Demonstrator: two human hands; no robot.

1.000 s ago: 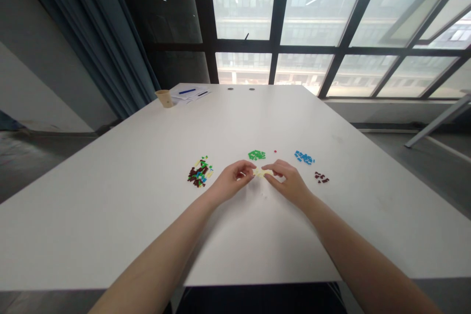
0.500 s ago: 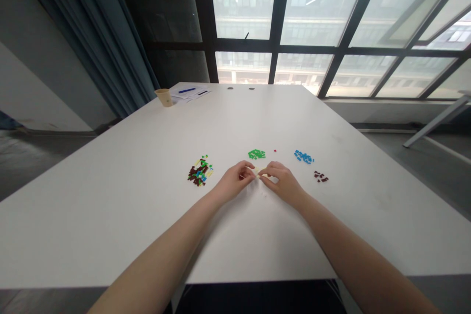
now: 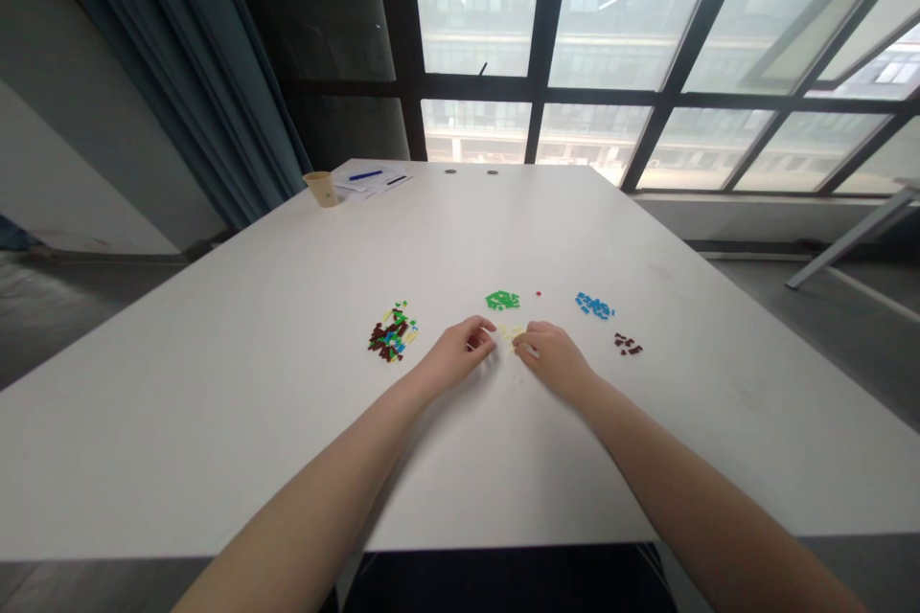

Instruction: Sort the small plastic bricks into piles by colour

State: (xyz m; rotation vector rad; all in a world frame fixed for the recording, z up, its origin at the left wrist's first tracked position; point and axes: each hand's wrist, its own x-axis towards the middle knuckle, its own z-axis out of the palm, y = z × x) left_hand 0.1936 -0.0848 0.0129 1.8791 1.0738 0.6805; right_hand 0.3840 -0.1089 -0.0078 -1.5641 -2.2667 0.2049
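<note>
Small pale-yellow pieces (image 3: 505,335) lie on the white table between my two hands. My left hand (image 3: 464,348) rests at their left side, fingers curled but thumb and index apart, with nothing visible in it. At the right edge of the yellow pieces, my right hand (image 3: 550,354) has thumb and fingertips drawn together on a small yellow piece, mostly covered by the fingers. Just beyond the hands is a group of green pieces (image 3: 502,301). A mixed pile of brown, green, blue and yellow pieces (image 3: 392,335) lies left of my left hand.
Blue pieces (image 3: 593,306) and dark brown pieces (image 3: 628,345) lie to the right. One small red piece (image 3: 539,294) sits near the green group. A paper cup (image 3: 321,189) and papers (image 3: 352,184) with a blue pen (image 3: 366,175) are at the table's far left.
My right hand has shifted slightly right, away from my left hand, uncovering more yellow pieces. My left hand has hardly moved.
</note>
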